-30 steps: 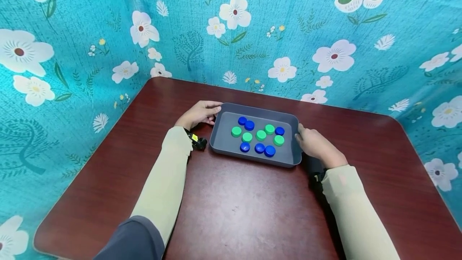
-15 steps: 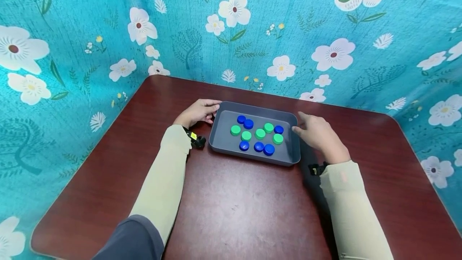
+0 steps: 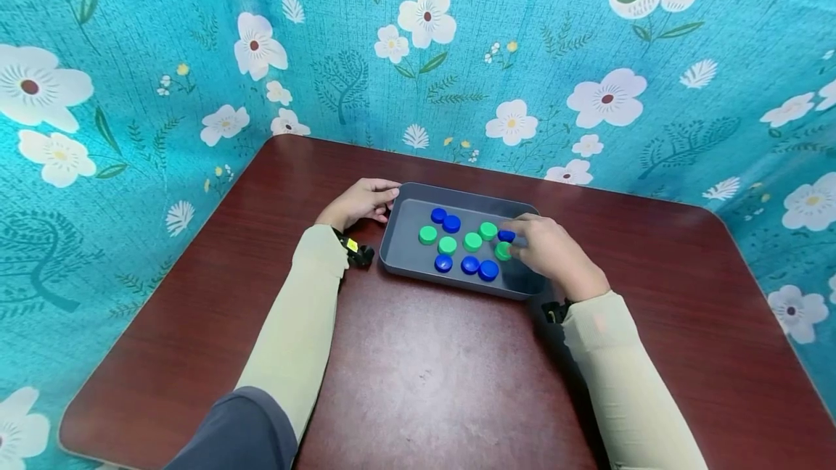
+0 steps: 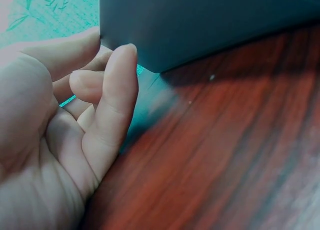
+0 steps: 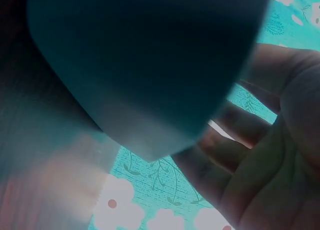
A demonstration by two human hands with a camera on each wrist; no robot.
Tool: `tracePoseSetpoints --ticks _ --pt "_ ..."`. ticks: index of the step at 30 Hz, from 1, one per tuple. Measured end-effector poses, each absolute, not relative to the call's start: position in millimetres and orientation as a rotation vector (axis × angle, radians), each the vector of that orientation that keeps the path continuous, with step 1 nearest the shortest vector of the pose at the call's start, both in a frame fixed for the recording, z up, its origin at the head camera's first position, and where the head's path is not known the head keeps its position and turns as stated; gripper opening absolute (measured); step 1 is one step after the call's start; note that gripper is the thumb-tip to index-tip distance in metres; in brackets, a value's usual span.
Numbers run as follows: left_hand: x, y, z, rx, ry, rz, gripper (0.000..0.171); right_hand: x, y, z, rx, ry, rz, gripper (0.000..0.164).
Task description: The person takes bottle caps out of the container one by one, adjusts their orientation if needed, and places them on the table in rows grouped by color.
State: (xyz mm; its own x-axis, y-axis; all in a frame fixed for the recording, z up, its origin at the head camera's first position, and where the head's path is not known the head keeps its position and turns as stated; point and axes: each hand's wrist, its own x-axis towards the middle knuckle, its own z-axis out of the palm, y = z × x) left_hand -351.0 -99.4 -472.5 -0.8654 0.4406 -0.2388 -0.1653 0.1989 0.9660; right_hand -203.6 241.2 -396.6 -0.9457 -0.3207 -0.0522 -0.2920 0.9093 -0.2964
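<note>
In the head view a dark grey rectangular tray [image 3: 418,274] lies on the table with several green and blue bottle caps inside. My left hand [image 3: 359,203] holds the tray's far left corner; the left wrist view has the thumb at the edge and curled fingers by the wall. Over the tray's right side reaches my right hand [image 3: 555,252]. Its fingertips are at a blue cap [image 3: 506,236] and a green cap [image 3: 503,251], partly covering both. Whether they touch is too small to tell. In the right wrist view the tray wall [image 5: 145,90] hides the fingertips.
The tray stands near the back of a dark red-brown wooden table [image 3: 418,383] with rounded corners. Behind and beside it hangs a turquoise floral cloth [image 3: 457,56]. Camera bands [image 3: 355,252] are strapped on both wrists.
My right hand has let go of the tray's right edge and moved left over the caps. The left hand stays at its corner, and the caps lie as before.
</note>
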Motion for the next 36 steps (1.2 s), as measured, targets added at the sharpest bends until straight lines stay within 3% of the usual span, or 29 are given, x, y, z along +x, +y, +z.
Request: tracePoseSetpoints --ticks 7,28,36 --pt "-350 -98 -473 0.259 2.032 1.71 0.036 -205 240 -404 -0.458 2.95 -0.406 0.05" --pt "-350 -97 -471 0.235 2.031 1.704 0.036 -211 239 -415 -0.486 2.946 -0.342 0.032" --pt "-349 -97 -471 0.249 2.049 1.696 0.038 -212 239 -417 -0.499 2.952 -0.325 0.032"
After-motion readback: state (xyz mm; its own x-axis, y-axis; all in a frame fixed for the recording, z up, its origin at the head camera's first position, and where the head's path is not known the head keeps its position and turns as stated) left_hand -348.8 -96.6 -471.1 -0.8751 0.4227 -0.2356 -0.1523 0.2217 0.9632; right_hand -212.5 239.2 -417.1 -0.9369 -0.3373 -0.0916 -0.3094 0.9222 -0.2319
